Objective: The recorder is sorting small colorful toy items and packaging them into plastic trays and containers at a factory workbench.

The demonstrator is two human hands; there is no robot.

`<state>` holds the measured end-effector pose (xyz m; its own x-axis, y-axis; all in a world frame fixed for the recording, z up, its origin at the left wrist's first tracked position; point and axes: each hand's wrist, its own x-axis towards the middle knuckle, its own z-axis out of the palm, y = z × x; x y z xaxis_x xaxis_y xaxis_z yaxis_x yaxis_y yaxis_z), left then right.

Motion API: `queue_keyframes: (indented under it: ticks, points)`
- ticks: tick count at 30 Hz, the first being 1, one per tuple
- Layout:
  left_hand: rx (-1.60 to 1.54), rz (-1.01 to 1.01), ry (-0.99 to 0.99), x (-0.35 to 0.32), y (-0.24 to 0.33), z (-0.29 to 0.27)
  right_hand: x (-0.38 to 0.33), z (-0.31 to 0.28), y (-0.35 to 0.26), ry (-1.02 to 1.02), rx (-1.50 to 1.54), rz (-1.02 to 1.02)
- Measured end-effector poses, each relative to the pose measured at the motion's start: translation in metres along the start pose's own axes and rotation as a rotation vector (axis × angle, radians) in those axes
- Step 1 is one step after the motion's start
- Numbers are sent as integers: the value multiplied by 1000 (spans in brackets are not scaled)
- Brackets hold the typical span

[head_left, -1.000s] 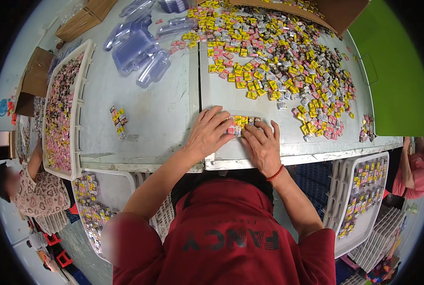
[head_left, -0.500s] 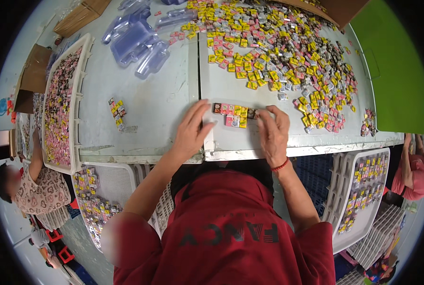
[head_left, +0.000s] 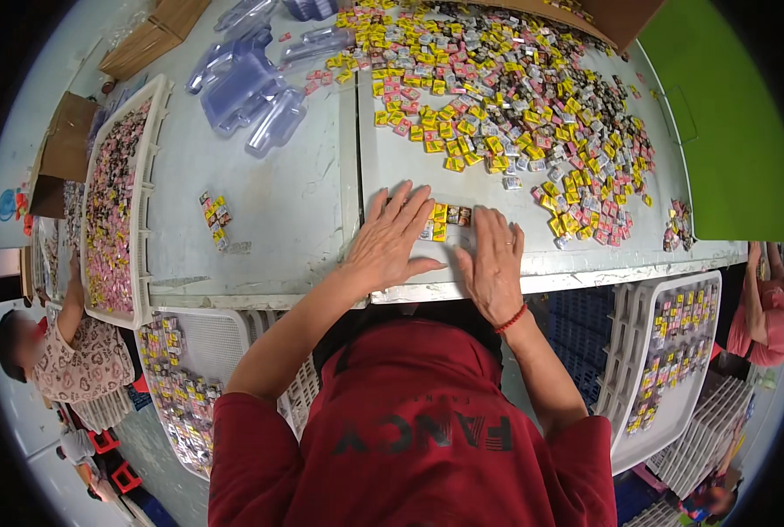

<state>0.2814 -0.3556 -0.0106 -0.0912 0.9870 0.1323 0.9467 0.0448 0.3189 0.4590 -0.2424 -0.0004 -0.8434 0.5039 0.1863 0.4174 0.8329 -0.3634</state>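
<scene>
A small block of little boxes (head_left: 445,217), yellow, white and dark brown, lies on the table close to its front edge. My left hand (head_left: 390,239) rests flat over the left part of this block, with its fingers stretched out, so the pink boxes there are mostly hidden. At the block's right end, my right hand (head_left: 494,262) has its fingers extended and touching or nearly touching the dark box. Neither hand is closed round anything. Farther left, another small cluster of boxes (head_left: 216,218) lies by itself.
A wide heap of loose little boxes (head_left: 515,114) covers the far right. Clear plastic trays (head_left: 247,92) lie at the far left. A white crate (head_left: 153,140) of boxes stands on the left; filled trays (head_left: 673,351) sit below the table. Co-workers (head_left: 71,351) are at both sides.
My left hand has moved right, from beside the block to over its left part. My right hand has shifted slightly left and straightened its fingers along the block's right end.
</scene>
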Motion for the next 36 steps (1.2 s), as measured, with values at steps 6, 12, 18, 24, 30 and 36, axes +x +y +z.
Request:
queue_keyframes:
  ticks: [6,12,18,24,30,36]
  points:
    - [-54,-4,155,15,-19,-6,12,1,10,137,240,107]
    - [-231,-249,-109,42,-26,-12,36,23,15,111,283,167]
    - [-479,-352,98,27,-37,-3,40,18,18,12,388,196]
    - [-1164,-678,193,-38,-89,-31,35,19,26,5,404,178]
    - [-902,-857,441,-145,-168,-120,32,29,33,107,290,44]
    - [-916,-1082,629,-187,-211,-119,30,31,26,112,228,50]
